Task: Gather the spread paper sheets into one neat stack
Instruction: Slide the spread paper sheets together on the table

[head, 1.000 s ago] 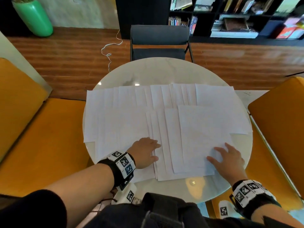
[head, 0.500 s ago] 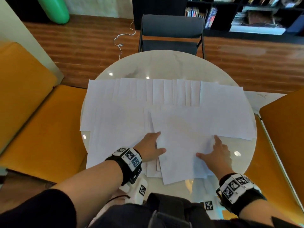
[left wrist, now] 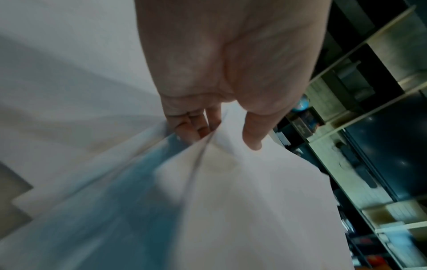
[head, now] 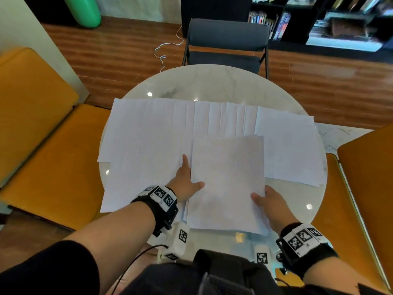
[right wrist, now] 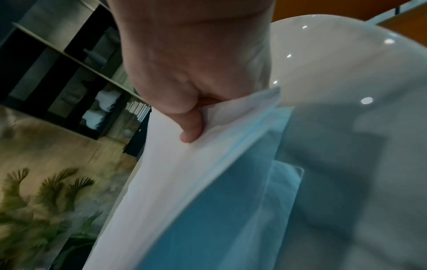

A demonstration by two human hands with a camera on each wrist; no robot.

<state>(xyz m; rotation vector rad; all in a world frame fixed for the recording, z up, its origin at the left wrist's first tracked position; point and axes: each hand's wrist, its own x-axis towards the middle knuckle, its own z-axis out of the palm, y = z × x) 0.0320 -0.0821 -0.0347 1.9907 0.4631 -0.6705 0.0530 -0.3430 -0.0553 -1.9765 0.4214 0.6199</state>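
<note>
I see a gathered stack of sheets [head: 227, 182] lying on the near half of the round white table [head: 212, 81]. My left hand [head: 186, 182] grasps the stack's left edge, thumb on top and fingers tucked under it. My right hand [head: 269, 201] pinches its right edge the same way. More spread paper sheets [head: 161, 124] fan across the table beyond and left of the stack, and a dark chair [head: 227, 39] stands at the table's far side.

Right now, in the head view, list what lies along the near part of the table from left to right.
Spread sheets → left hand → gathered stack → right hand → bare table edge → orange seat.
</note>
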